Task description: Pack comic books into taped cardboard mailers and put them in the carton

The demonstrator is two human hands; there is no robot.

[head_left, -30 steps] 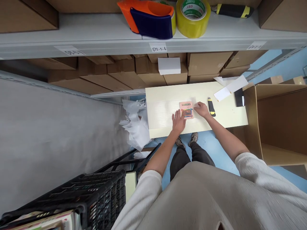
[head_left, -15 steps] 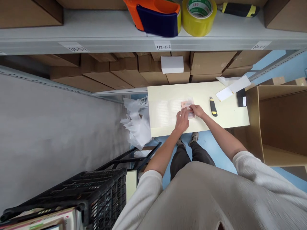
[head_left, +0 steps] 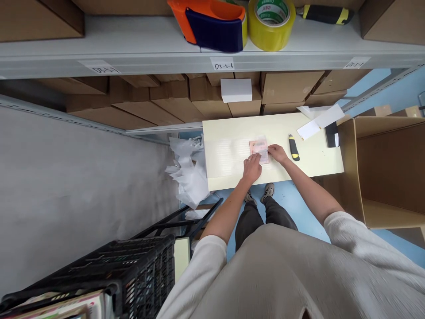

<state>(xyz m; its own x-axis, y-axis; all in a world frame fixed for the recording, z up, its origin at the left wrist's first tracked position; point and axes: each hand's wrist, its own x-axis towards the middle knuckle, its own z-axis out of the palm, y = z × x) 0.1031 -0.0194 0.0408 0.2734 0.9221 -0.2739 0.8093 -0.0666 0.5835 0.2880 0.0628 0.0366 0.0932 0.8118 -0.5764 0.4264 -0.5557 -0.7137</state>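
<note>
A flat pink rectangular item (head_left: 253, 145), partly covered by a thin translucent wrapping sheet (head_left: 262, 150), lies on the cream tabletop (head_left: 226, 150). My left hand (head_left: 252, 169) is at its lower left edge, fingers bent and pressed together onto it. At the right edge of the item, my right hand (head_left: 278, 153) is closed in a pinch on the sheet's edge. A black and yellow utility knife (head_left: 294, 147) lies just right of my right hand. What exactly the pink item is, I cannot make out.
White card pieces (head_left: 320, 123) and a black flat object (head_left: 332, 134) lie at the table's right end, beside a large open carton (head_left: 358, 173). White wrapping scraps (head_left: 191, 177) are at left. A shelf (head_left: 133, 42) with a tape roll (head_left: 271, 26) overhangs the back. A black crate (head_left: 146, 266) stands lower left.
My right hand has moved slightly right, from on top of the pink item to its right edge. My left hand has slid a little down, uncovering more of the item.
</note>
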